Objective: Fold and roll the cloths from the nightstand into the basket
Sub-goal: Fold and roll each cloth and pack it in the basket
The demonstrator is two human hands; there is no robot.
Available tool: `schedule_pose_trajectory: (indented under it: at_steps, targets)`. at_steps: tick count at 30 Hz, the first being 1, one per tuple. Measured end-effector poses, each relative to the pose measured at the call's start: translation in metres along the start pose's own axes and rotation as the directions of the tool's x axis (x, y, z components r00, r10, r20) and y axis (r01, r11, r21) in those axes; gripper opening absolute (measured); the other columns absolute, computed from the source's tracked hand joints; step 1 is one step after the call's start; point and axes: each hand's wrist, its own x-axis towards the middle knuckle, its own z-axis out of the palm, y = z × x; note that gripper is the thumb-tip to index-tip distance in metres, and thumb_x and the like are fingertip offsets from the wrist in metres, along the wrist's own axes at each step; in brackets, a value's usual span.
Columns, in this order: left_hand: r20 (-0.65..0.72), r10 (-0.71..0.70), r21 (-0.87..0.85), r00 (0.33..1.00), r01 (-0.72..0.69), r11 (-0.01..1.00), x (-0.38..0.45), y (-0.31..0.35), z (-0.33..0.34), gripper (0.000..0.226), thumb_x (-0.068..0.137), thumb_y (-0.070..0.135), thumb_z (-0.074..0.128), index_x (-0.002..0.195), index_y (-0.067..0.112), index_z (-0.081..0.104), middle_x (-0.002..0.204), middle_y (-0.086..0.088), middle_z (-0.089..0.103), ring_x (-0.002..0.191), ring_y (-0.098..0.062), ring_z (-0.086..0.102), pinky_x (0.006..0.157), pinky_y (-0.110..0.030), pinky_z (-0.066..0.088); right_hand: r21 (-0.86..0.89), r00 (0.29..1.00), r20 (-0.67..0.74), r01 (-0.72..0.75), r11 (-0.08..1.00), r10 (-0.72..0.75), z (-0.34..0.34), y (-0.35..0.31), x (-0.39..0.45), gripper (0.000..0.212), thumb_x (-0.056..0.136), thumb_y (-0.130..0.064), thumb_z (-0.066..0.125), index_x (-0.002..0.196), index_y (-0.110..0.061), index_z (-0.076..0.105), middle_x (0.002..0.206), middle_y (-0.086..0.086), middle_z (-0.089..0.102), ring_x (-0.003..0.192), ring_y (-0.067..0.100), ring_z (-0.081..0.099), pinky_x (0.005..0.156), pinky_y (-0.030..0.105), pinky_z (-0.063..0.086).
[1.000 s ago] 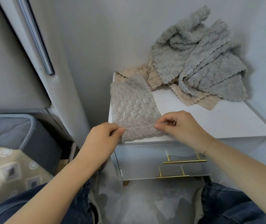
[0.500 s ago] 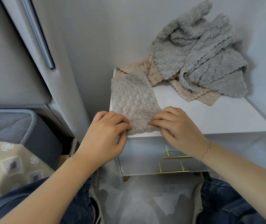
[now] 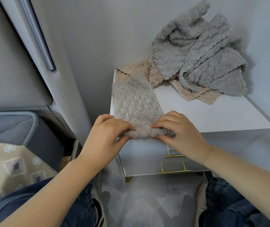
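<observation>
The folded cloth (image 3: 135,104) lies as a long strip at the middle of the frame, on the left part of the white nightstand (image 3: 212,115), its long axis running from our fingers up toward the cloth pile (image 3: 199,58) at upper right. In the head view, our left hand (image 3: 104,133) and right hand (image 3: 178,130) each curl fingers and thumb round the near end, already turned into a small roll. We judge the roll must travel away from us. The basket (image 3: 31,122) waits at lower left, nearer our left hand.

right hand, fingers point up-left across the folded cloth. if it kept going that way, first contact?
Likely the left hand: the right hand pinches the taupe cloth with fingertips aimed at it. Depth is unclear.
</observation>
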Motion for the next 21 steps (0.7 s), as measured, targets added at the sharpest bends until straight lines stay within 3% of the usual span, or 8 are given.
schedule_pose_trajectory:
  at_steps: [3,6,8,11,13,16,21]
  targets:
    - [0.053,-0.107,-0.102,0.993,0.112,0.989,0.002,-0.002,-0.006,0.018,0.080,0.042,0.063,0.095,0.035,0.071,0.078,0.015,0.065,0.079,0.001,0.053,0.096,-0.020,0.030,0.086,0.999,0.010,-0.034,0.996,0.033,-0.006,0.000,0.002,0.023,0.077,-0.025,0.075,0.097,-0.016,0.074,0.088,-0.007,0.067,0.089,0.010,0.050,0.079,0.027,0.044]
    - [0.132,-0.256,-0.237,0.958,0.281,0.930,0.003,0.001,-0.012,0.015,0.080,0.038,0.072,0.095,0.034,0.071,0.085,0.014,0.061,0.087,0.003,0.049,0.078,-0.005,0.032,0.235,0.984,0.048,-0.176,0.956,0.169,-0.012,-0.001,0.004,0.022,0.076,-0.029,0.077,0.095,-0.020,0.074,0.086,-0.006,0.064,0.086,0.007,0.051,0.079,0.020,0.042]
    - [0.230,-0.312,-0.306,0.922,0.372,0.876,0.005,0.000,-0.014,0.012,0.081,0.035,0.072,0.092,0.031,0.071,0.089,0.015,0.065,0.085,0.005,0.053,0.072,-0.004,0.036,0.329,0.961,0.096,-0.277,0.903,0.260,-0.015,-0.002,0.006,0.021,0.076,-0.031,0.074,0.096,-0.030,0.071,0.089,-0.003,0.057,0.084,0.009,0.055,0.080,0.016,0.041]
    - [0.304,-0.342,-0.379,0.889,0.442,0.813,0.008,-0.004,-0.015,0.009,0.083,0.035,0.069,0.088,0.029,0.073,0.086,0.011,0.071,0.079,0.000,0.060,0.075,-0.018,0.046,0.335,0.950,0.128,-0.313,0.889,0.286,-0.016,-0.005,0.010,0.018,0.078,-0.040,0.067,0.096,-0.041,0.066,0.092,0.000,0.055,0.084,0.018,0.057,0.084,0.021,0.044]
    - [0.315,-0.373,-0.381,0.873,0.476,0.793,0.010,-0.007,-0.015,0.012,0.083,0.038,0.068,0.086,0.028,0.073,0.082,0.004,0.071,0.075,-0.007,0.061,0.077,-0.027,0.049,0.330,0.958,0.101,-0.287,0.899,0.268,-0.017,-0.008,0.013,0.015,0.080,-0.030,0.071,0.095,-0.035,0.068,0.092,-0.002,0.058,0.085,0.012,0.058,0.085,0.018,0.043]
    - [0.300,-0.403,-0.375,0.865,0.495,0.784,0.010,-0.006,-0.014,0.015,0.083,0.043,0.066,0.083,0.028,0.071,0.076,0.000,0.069,0.064,-0.004,0.055,0.071,-0.026,0.047,0.303,0.971,0.088,-0.239,0.922,0.223,-0.019,-0.010,0.015,0.013,0.081,-0.018,0.073,0.095,-0.020,0.072,0.095,-0.004,0.066,0.093,0.003,0.059,0.089,0.007,0.039]
    - [0.203,-0.479,-0.336,0.854,0.520,0.785,0.012,-0.003,-0.010,0.022,0.082,0.049,0.064,0.084,0.027,0.066,0.077,0.005,0.069,0.071,-0.008,0.062,0.073,-0.029,0.049,0.370,0.926,0.128,-0.377,0.849,0.355,-0.019,-0.005,0.021,0.009,0.083,-0.026,0.071,0.091,-0.021,0.070,0.092,-0.012,0.070,0.094,0.000,0.062,0.086,0.010,0.043]
